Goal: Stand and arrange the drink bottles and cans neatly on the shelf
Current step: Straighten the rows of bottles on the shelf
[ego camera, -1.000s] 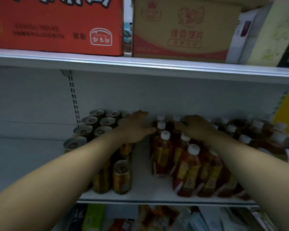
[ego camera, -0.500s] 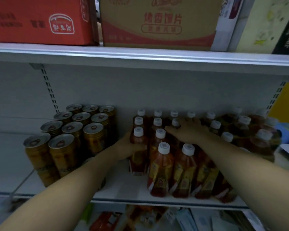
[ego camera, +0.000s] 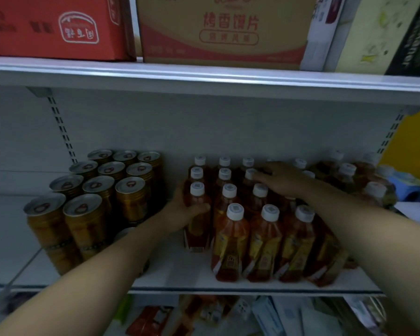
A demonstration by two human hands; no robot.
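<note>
Bottles [ego camera: 230, 238] stood upright in rows mid-shelf [ego camera: 175, 272], with cans [ego camera: 129, 197] grouped just to their left. I recorded my left hand [ego camera: 182, 212] curled round the front bottle [ego camera: 196, 229] of the leftmost row. My right hand [ego camera: 285, 181] lay flat, fingers straight, on caps [ego camera: 250, 173] further back

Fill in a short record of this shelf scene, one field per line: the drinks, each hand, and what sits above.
Bottles: upright, white caps, reddish drink, packed in rows
Cans: upright, gold, grouped left of the bottles
Left hand: grips the front bottle of the leftmost column
Right hand: lies flat on bottle tops further back, fingers straight
Shelf: white, bare strip between cans and bottles
Above: red carton and tan carton on the upper shelf
</note>
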